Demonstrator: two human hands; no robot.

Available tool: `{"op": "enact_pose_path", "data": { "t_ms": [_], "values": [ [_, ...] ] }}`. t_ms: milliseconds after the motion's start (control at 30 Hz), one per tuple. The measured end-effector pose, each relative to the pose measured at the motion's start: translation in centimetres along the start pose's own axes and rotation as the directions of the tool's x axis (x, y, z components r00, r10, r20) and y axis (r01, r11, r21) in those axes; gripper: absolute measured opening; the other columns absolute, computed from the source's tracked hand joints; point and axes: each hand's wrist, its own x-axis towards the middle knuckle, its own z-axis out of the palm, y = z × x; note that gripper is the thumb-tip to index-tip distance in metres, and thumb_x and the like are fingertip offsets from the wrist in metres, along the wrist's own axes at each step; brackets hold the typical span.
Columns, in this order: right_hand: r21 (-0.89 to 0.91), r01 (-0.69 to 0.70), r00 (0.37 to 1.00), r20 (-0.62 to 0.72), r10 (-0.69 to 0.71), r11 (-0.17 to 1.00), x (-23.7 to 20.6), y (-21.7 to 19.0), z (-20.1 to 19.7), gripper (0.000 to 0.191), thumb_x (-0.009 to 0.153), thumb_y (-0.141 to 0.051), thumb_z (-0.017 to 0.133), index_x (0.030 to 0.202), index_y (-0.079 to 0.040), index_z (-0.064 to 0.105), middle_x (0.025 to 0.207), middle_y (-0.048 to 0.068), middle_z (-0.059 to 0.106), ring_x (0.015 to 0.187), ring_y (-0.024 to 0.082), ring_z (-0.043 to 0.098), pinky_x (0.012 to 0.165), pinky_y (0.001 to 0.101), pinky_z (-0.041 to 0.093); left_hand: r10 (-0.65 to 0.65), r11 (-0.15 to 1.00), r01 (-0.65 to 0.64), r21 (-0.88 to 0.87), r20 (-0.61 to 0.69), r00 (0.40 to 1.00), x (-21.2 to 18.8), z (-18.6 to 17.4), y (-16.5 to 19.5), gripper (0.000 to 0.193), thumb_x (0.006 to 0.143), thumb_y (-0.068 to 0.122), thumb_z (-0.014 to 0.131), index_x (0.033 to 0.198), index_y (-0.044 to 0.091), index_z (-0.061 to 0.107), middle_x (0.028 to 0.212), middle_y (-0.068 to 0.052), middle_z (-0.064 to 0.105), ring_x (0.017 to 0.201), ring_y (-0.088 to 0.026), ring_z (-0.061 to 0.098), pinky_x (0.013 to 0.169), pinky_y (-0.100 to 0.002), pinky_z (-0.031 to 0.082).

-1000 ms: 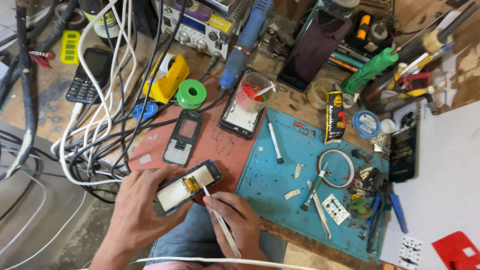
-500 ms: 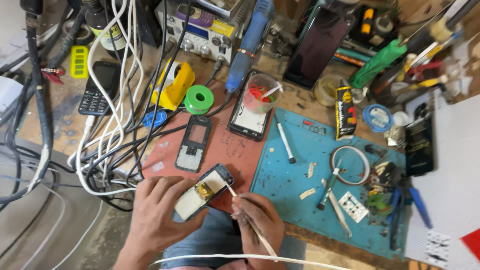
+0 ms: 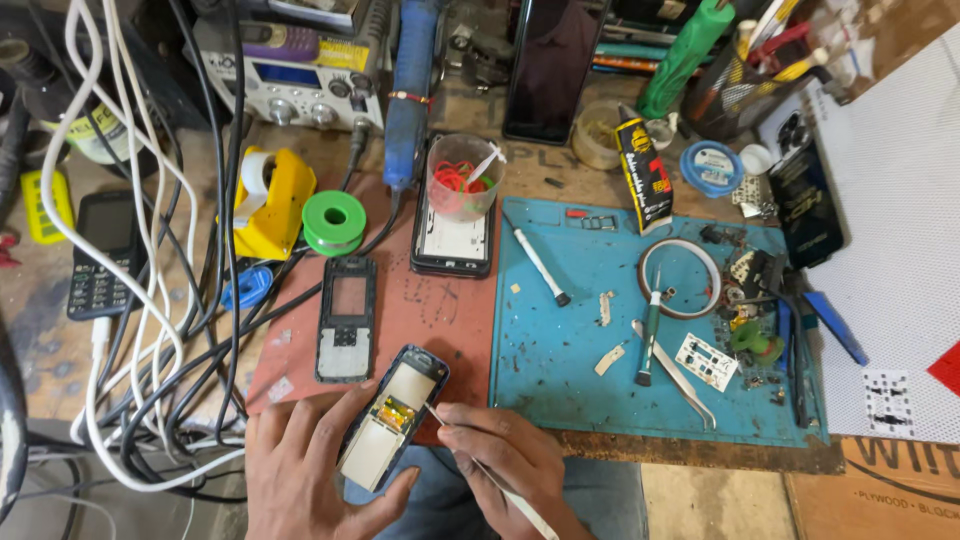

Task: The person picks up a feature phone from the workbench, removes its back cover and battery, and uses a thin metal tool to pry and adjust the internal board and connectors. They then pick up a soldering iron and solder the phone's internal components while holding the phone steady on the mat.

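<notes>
I cradle the opened phone (image 3: 392,418) in my left hand (image 3: 305,470), fingers curled under it at the red mat's (image 3: 420,310) near edge, tilting it so my right hand (image 3: 500,455), pinching a thin tool (image 3: 470,450), reaches inside.

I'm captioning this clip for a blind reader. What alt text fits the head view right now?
A person's left hand holds an opened phone body while the right hand touches a thin white tool to its exposed inside, at the near edge of a cluttered repair bench. Beyond lie a black phone frame on a red mat, and a blue mat strewn with tweezers and small parts.
</notes>
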Motion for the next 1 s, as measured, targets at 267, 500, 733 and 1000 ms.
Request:
{"op": "enact_pose_path", "data": {
  "t_ms": [267, 500, 733, 1000],
  "values": [
    [0.004, 0.009, 1.000, 0.006, -0.010, 1.000, -0.8, 0.9, 0.1, 0.027, 0.084, 0.006, 0.078, 0.107, -0.004, 0.068, 0.110, 0.018, 0.077, 0.096, 0.027, 0.081, 0.078, 0.0328, 0.065, 0.003, 0.999, -0.001, 0.049, -0.043, 0.999, -0.9, 1.3, -1.0, 0.087, 0.053, 0.062, 0.084, 0.120, 0.010, 0.067, 0.098, -0.009, 0.066, 0.083, -0.030, 0.056, 0.077, -0.045, 0.041],
    [0.064, 0.062, 0.991, -0.126, -0.053, 0.996, -1.7, 1.9, 1.1, 0.022, 0.092, 0.001, 0.077, 0.105, -0.004, 0.059, 0.102, 0.021, 0.077, 0.093, 0.028, 0.083, 0.077, 0.0350, 0.068, 0.029, 0.999, -0.031, -0.026, -0.055, 0.998, -0.3, 0.6, -1.0, 0.077, 0.059, 0.064, 0.083, 0.118, 0.016, 0.069, 0.103, -0.002, 0.068, 0.084, -0.022, 0.056, 0.081, -0.039, 0.042],
    [0.045, 0.029, 0.993, -0.118, -0.023, 0.999, -2.7, 2.3, 1.1, 0.025, 0.093, -0.001, 0.076, 0.109, -0.006, 0.057, 0.102, 0.021, 0.077, 0.092, 0.029, 0.083, 0.077, 0.0351, 0.068, 0.049, 0.998, -0.049, 0.032, -0.009, 0.999, 0.1, 0.3, -0.5, 0.070, 0.061, 0.065, 0.081, 0.116, 0.023, 0.075, 0.094, 0.001, 0.064, 0.077, -0.018, 0.053, 0.077, -0.039, 0.040],
    [0.242, -0.291, 0.932, -0.145, 0.331, 0.925, -3.2, 0.2, 1.1, 0.028, 0.099, 0.004, 0.064, 0.125, -0.001, 0.056, 0.111, 0.024, 0.069, 0.084, 0.019, 0.075, 0.076, 0.0319, 0.065, 0.018, 0.996, -0.017, 0.083, 0.000, 1.000, 0.5, -0.1, 0.2, 0.083, 0.060, 0.064, 0.080, 0.127, 0.018, 0.067, 0.101, -0.003, 0.063, 0.090, -0.026, 0.054, 0.083, -0.044, 0.040]
  ]
}}
